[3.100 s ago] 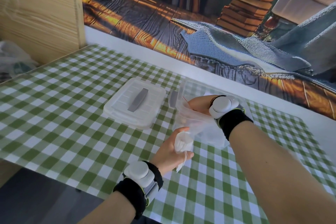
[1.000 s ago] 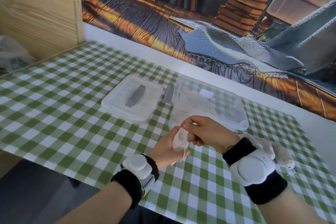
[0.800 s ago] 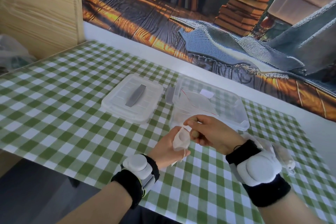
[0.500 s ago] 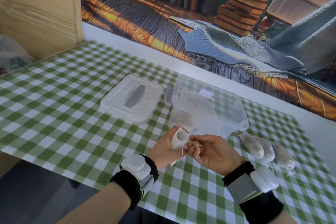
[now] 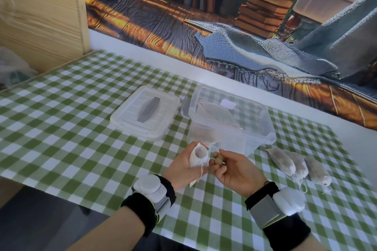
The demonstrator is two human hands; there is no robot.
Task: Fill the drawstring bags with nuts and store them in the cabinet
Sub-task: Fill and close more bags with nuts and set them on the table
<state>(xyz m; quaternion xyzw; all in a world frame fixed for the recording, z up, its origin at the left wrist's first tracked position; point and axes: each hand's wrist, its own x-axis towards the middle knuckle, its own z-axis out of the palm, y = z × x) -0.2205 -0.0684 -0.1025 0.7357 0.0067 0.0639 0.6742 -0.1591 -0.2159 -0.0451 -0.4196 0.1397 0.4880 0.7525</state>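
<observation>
On the green & white check table (image 5: 81, 128), near the front edge, a person's 2 hands work close together. L hand (image 5: 183, 166) is curled round a small white drawstring bag (image 5: 199, 155) and holds it w/ the mouth open & facing up. Its string hangs down under the hand. R hand (image 5: 234, 171) is just beside it, palm up, w/ the fingertips pinching 2 small round brown nuts (image 5: 217, 160) right next to the bag's mouth. They aren't in the bag yet.

Just behind the hands sits a clear plastic tub (image 5: 263, 128) w/ no lid on. Inside lie flat white bags (image 5: 216, 112) w/ a red thread. A brownish heap (image 5: 204, 134) sits low in the near corner. It's prob. more of the same, but the plastic is cloudy, so it's hard to tell. Its lid (image 5: 142, 116) lies flat on the table near the tub's left side, w/ a grey handle on top.

To the right of the tub, 3 full bags (image 5: 298, 164) lie side by side on the cloth, touching, w/ strings toward the front edge.

Each wrist wears a black band w/ a white round gadget.

Far left, a tall light wood board (image 5: 40, 16) stands at the table's end, w/ a crinkly plastic sack (image 5: 12, 69) low beside it. Behind the table, a big wall pic (image 5: 224, 26) shows books & a knit blanket.
</observation>
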